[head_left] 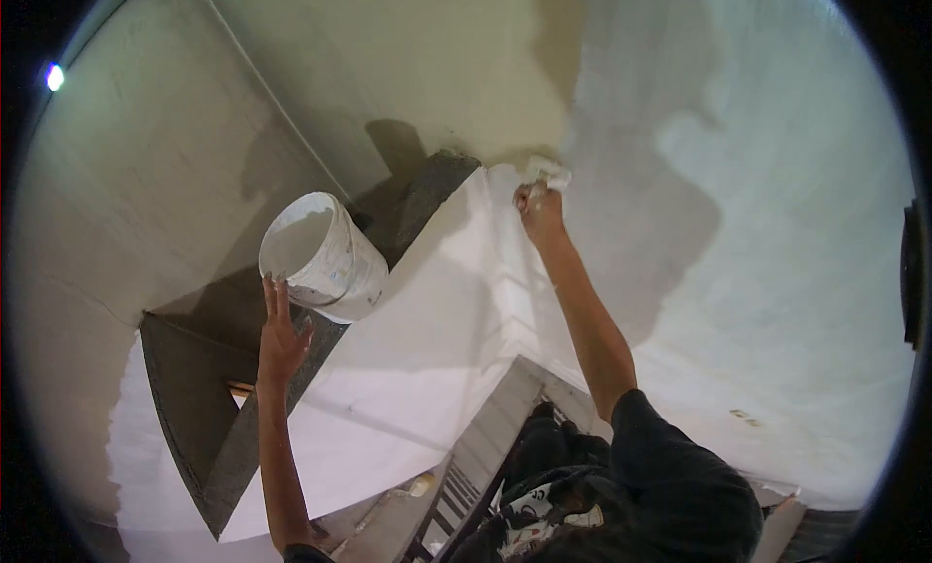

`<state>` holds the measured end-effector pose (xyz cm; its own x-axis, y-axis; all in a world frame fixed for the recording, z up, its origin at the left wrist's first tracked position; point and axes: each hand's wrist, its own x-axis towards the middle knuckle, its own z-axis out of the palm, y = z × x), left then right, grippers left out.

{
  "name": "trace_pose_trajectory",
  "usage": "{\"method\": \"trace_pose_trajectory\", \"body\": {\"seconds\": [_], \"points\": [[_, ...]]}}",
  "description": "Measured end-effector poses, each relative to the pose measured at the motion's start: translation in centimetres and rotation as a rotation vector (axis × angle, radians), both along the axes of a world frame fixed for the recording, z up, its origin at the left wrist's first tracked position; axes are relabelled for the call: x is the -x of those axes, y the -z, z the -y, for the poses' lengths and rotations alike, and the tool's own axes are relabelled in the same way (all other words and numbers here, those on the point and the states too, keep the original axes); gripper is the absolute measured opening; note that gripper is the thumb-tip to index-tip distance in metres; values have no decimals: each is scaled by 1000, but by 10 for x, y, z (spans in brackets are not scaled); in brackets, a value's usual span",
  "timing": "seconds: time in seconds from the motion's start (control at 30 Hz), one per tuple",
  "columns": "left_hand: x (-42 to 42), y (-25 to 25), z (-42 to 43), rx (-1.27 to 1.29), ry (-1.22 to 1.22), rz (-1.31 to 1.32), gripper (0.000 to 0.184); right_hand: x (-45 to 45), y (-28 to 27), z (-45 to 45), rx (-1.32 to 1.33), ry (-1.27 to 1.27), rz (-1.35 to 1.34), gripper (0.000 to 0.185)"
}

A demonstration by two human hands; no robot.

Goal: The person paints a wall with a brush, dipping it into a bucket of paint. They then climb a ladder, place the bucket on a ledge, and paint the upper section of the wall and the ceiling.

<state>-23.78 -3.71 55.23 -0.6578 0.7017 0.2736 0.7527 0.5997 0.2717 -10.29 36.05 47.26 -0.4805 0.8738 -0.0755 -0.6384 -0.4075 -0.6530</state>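
My right hand is closed around a white, paint-covered brush, whose handle is mostly hidden in the fist. The brush head touches the wall near the corner, where white coating meets bare beige plaster. Lower on the left, a white plastic bucket with smeared sides rests tilted on a dark ledge. My left hand is at the near side of its rim, fingers stretched up against it and thumb apart. White smears show on those fingertips. What lies deep inside the bucket cannot be made out.
A dark triangular recess opens below the ledge. Freshly white wall runs beneath it, and a whitened wall stands at right. Far below are a slatted railing and floor. A bright lamp shines at upper left.
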Motion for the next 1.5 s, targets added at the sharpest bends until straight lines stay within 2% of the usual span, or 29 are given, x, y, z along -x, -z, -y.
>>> {"method": "trace_pose_trajectory", "body": {"seconds": [0.1, 0.17, 0.3, 0.4, 0.53, 0.63, 0.7, 0.77, 0.83, 0.9, 1.03, 1.17, 1.2, 1.33, 1.4, 1.47, 1.5], "points": [[-3, -1, 0, 12, -20, 5, 85, -8, -70, 6, -52, -13, -173, 9], [-4, -1, 1, -5, -13, -51, 81, -12, -96, 5, -221, -49, -115, 11], [5, 6, 5, 4, 38, -151, 79, -31, -168, 25, -505, 65, -67, 20], [2, 4, 3, -29, 13, -61, 80, -38, -193, 12, -655, 146, 53, 27], [7, 5, 3, -53, 5, -22, 82, -29, -143, -35, -729, 271, 219, 41], [14, 13, 7, -26, 8, -77, 84, -21, -61, -58, -799, 352, 448, 43], [20, 17, 9, -21, 30, -113, 87, -22, -12, -47, -738, 292, 470, 41], [16, 14, 8, -31, 33, -75, 87, -20, 45, -42, -655, 241, 483, 38], [13, 10, 5, -21, 18, -47, 87, -23, 78, -25, -544, 195, 482, 35], [12, 7, 4, 9, -15, -27, 87, -22, 127, -23, -514, 151, 576, 40], [14, 12, 5, 13, -4, -90, 87, -30, 190, 5, -331, 44, 716, 41], [8, 3, 3, -8, -12, -30, 85, -33, 238, 19, 81, -103, 501, 39], [4, -1, 3, -16, -14, -4, 84, -32, 247, 16, 191, -144, 440, 40], [5, 1, 5, -5, 25, -125, 85, -22, 231, 1, 238, -36, 262, 42], [2, 0, 5, 19, 13, -115, 84, -16, 174, -8, 295, 29, 211, 43], [-4, -8, 2, -11, -9, 44, 87, -15, 130, -13, 348, -11, 22, 41], [-6, -11, 1, -25, -22, 121, 89, -15, 96, -9, 280, -2, 8, 40]]}}
